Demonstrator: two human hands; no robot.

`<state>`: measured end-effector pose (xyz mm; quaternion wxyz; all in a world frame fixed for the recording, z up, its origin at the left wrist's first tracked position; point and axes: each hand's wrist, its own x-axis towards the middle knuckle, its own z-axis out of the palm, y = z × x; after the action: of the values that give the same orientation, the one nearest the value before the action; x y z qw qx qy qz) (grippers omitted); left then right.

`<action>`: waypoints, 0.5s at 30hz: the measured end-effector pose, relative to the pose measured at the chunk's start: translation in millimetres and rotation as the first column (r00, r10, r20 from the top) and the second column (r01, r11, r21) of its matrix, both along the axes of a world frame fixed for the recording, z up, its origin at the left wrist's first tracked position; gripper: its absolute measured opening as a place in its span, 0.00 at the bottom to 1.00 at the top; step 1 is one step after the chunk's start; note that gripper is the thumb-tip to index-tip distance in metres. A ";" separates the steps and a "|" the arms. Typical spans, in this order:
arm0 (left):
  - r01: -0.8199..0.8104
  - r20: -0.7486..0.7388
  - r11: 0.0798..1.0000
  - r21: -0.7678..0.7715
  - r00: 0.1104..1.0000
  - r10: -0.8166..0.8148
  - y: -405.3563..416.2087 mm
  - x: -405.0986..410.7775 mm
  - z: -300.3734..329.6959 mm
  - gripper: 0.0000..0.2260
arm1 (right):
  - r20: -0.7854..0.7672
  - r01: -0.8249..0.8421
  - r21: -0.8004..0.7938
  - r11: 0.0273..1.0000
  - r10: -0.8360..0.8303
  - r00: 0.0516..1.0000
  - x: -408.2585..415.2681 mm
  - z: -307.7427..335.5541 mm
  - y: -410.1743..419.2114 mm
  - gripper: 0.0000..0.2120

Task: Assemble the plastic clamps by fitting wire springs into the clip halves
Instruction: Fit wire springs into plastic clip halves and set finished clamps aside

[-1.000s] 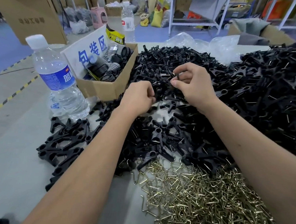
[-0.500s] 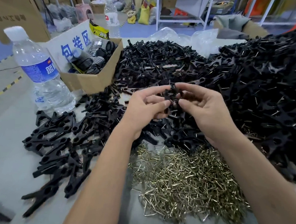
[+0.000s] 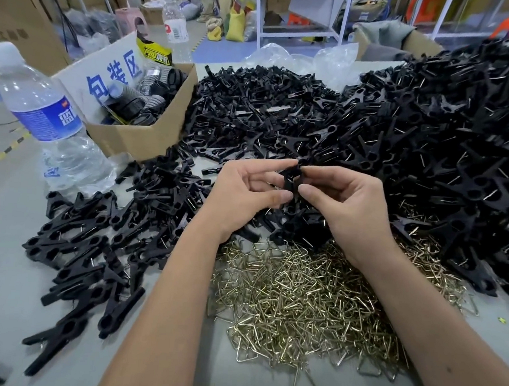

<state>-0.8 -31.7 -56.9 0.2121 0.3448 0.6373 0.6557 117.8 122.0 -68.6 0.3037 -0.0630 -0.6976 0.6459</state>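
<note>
Left hand: the left hand [image 3: 244,192] is raised above the table [image 3: 4,268] near the centre of the view, thumb and forefinger closed on the black clip halves [image 3: 292,177] from the 9 o'clock side; the other fingers are loosely curled behind.
Right hand: the right hand [image 3: 348,205] meets it from 3 o'clock, thumb and forefinger pinching the same black pieces — the remaining fingers bent into the palm.
Held piece: the clip halves sit upright between the two sets of fingertips; whether a spring is already in them cannot be told.
Wire springs: a pile of brass-coloured wire springs [image 3: 300,298] lies on the table at 6 o'clock, just below both wrists.
Loose halves: a heap of black plastic parts [image 3: 261,115] fills 12 o'clock, behind the hands.
Big heap: a taller mound of black clamps [image 3: 461,141] with wire ends showing rises from 1 to 3 o'clock.
Left spread: black clamps [image 3: 93,242] lie scattered from 7 to 9 o'clock.
Water bottle: a clear water bottle [image 3: 41,117] with a blue label stands tilted at 10 o'clock — just beside a cardboard box [image 3: 142,136] at 11 o'clock holding dark items.
</note>
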 end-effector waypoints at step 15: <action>0.003 0.021 1.000 0.019 1.000 -0.003 2.7 -1.1 -3.6 0.23 | 0.024 0.006 0.015 1.000 -0.006 1.000 0.5 -1.3 -0.7 0.13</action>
<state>-1.9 -29.1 -60.5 0.2165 0.3407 0.6282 0.6651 118.3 121.3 -69.8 0.2976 -0.0707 -0.7059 0.6389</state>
